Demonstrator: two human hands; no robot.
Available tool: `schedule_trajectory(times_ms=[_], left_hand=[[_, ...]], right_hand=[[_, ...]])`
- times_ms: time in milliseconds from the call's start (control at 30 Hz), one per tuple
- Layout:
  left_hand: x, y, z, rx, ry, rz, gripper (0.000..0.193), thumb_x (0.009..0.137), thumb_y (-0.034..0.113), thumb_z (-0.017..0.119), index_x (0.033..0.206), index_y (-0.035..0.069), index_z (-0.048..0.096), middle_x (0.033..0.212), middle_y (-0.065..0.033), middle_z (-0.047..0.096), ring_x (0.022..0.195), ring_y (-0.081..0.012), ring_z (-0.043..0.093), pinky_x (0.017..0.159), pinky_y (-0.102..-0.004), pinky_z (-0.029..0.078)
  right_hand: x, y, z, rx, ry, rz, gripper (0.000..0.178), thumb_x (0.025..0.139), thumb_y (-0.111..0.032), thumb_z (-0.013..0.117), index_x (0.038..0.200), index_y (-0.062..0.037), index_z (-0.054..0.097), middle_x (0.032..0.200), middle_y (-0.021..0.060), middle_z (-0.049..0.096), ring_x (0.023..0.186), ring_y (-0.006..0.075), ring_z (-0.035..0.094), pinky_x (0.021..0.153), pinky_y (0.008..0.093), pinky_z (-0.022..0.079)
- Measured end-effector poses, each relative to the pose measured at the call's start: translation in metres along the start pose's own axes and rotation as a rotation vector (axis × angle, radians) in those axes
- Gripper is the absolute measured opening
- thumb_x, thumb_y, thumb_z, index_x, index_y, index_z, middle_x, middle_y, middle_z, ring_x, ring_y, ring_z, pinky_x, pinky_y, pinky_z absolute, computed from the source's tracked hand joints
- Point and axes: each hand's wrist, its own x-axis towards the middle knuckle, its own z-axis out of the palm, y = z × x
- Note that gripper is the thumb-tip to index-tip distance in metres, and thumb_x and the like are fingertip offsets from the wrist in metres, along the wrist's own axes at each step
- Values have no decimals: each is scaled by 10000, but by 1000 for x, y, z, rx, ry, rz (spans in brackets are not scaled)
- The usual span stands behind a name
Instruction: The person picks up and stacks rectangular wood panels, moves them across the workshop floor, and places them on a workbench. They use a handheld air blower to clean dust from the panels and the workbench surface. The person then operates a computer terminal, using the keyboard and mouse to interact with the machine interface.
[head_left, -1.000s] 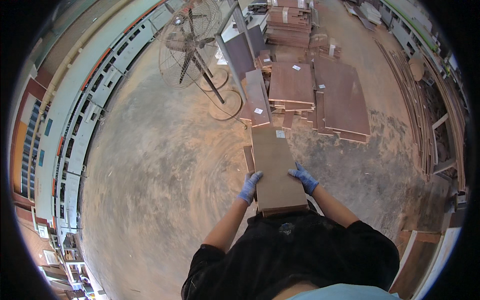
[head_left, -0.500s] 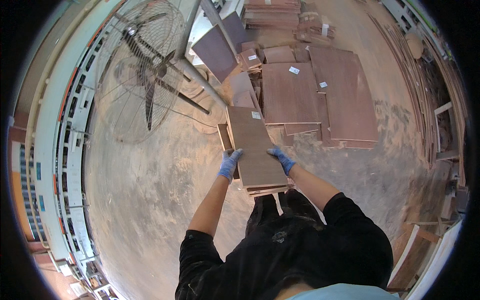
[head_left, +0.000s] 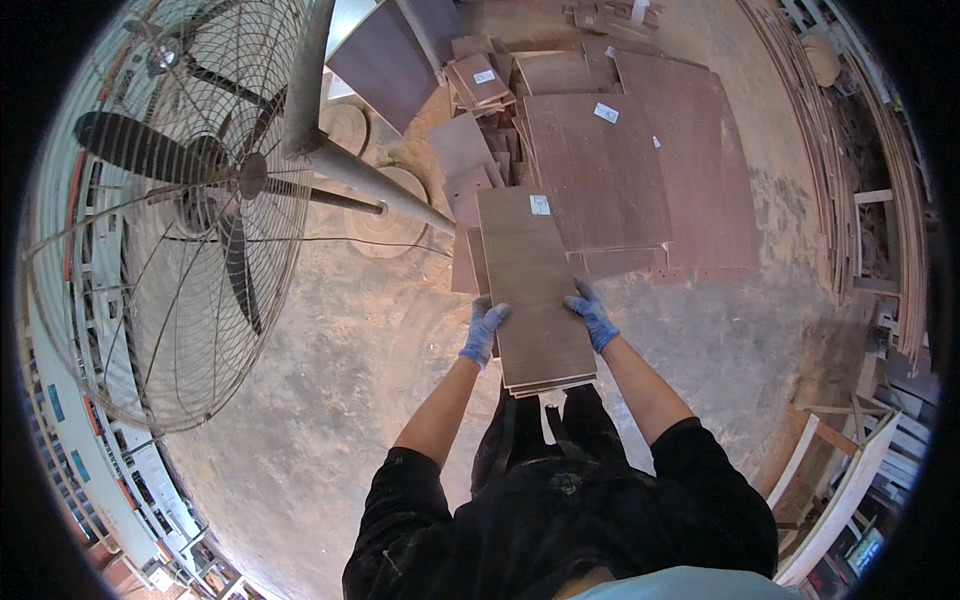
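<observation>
Out front at waist height, your left hand (head_left: 484, 331) and right hand (head_left: 591, 315) clamp a small stack of boards (head_left: 533, 290) by its long edges. You're mid-carry, I'd say; next comes setting it squarely on the floor pile (head_left: 610, 170).

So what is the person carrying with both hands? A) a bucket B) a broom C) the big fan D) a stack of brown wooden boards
D: the left hand and right hand, both in blue gloves, grip the long sides of a stack of brown boards.
</observation>
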Motion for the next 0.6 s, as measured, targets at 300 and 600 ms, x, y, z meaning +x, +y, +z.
schedule_trajectory(times_ms=[300,600], left_hand=[[128,-25,-84,-15,-134,145,519,773,146,683,1227,115,434,1215,-37,490,1124,-164,460,942,-313,411],[221,-50,-116,624,26,231,773,809,266,676,1428,90,248,1364,-126,406,1202,-230,437,1002,-346,384]], right_hand=[[107,7,24,-185,-40,-187,753,750,-84,676,1402,-13,306,1374,116,416,1261,223,394,1059,320,301],[164,50,48,-978,95,-385,740,750,-141,667,1407,-81,333,1407,171,386,1310,315,354,1093,369,278]])
